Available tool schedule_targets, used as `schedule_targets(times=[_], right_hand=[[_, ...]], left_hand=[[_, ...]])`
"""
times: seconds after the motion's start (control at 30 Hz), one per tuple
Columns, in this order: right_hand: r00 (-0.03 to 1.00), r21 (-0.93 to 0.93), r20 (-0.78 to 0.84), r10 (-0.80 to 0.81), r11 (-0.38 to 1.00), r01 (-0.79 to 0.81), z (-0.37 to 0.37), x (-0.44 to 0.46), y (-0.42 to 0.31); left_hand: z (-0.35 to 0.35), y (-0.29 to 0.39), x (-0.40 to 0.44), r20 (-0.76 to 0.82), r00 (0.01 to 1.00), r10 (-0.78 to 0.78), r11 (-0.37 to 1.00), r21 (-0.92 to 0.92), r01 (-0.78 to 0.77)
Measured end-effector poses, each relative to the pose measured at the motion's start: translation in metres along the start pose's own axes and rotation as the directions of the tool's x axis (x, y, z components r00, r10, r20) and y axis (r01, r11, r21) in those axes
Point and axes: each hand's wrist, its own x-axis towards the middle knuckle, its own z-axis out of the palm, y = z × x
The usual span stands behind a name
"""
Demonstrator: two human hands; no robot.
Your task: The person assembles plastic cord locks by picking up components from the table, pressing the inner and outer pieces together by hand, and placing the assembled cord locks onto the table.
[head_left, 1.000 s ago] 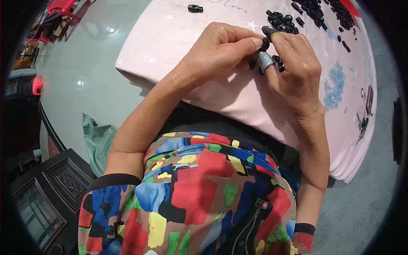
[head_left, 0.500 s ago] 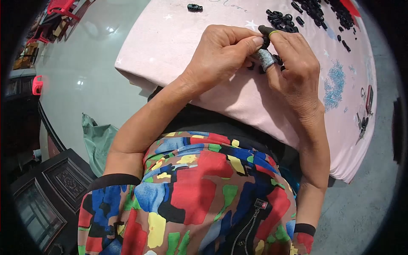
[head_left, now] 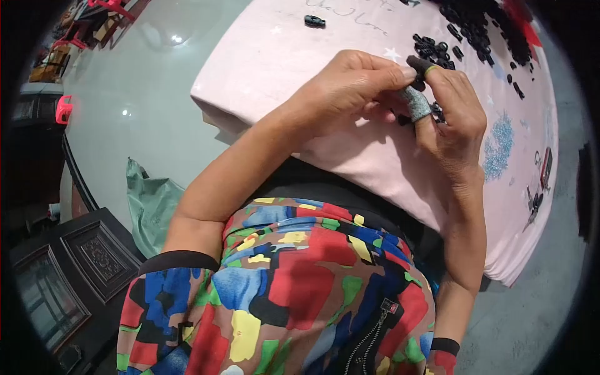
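Observation:
My left hand [head_left: 353, 90] is closed, thumb and fingers pinching a small black plastic cord lock [head_left: 419, 82], mostly hidden by the fingertips. My right hand [head_left: 455, 115] grips the same piece from the other side between thumb and index finger. A black finger cot [head_left: 420, 64] with a yellow-green band covers the right index fingertip. Silvery tape [head_left: 417, 104] wraps the right thumb. Just behind the hands lies a small group of black cord locks [head_left: 431, 50], and a few more show partly under the right hand.
Pink cloth [head_left: 250, 75] covers the table. A large pile of black pieces [head_left: 475, 31] lies at the far right, and a single cord lock [head_left: 315, 22] at the far left. Blue glitter print [head_left: 499, 147] and keys [head_left: 534, 203] are on the right. A green bag [head_left: 153, 206] stands at left.
The view has shifted, so the table and hands appear lower and further right. Both hands stay together at the small black piece, with the left fingers slightly changed in pose.

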Motion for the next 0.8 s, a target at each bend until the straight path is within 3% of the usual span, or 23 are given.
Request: schedule_targets(times=[0.17, 0.37, 0.47, 0.57, 0.67, 0.8], right_hand=[[1.000, 0.049, 0.000, 0.007, 0.999, -0.007, -0.002, 0.002, -0.002], [0.984, 0.182, 0.044, 0.174, 0.967, -0.179, -0.001, -0.003, 0.001], [0.917, 0.411, 0.144, 0.372, 0.821, -0.397, 0.001, -0.003, -0.001], [0.834, 0.608, 0.290, 0.470, 0.582, -0.540, -0.005, -0.002, -0.007], [0.863, 0.650, 0.287, 0.415, 0.578, -0.494, -0.001, -0.010, 0.008], [0.834, 0.797, 0.345, 0.430, 0.335, -0.502, -0.005, -0.007, 0.006]], left_hand=[[-0.005, 0.000, 0.002, -0.007, 1.000, -0.015, 1.000, 0.014, 0.015], [0.000, 0.001, 0.001, -0.066, 0.997, 0.043, 0.987, 0.155, -0.032], [0.000, 0.003, -0.001, -0.106, 0.992, 0.071, 0.988, 0.143, -0.055], [-0.007, 0.002, 0.000, -0.115, 0.989, 0.090, 0.995, 0.059, -0.083], [-0.011, 0.003, -0.003, -0.069, 0.992, 0.101, 0.992, 0.087, -0.095], [-0.008, 0.011, -0.009, -0.036, 0.995, 0.097, 0.976, 0.198, -0.088]])
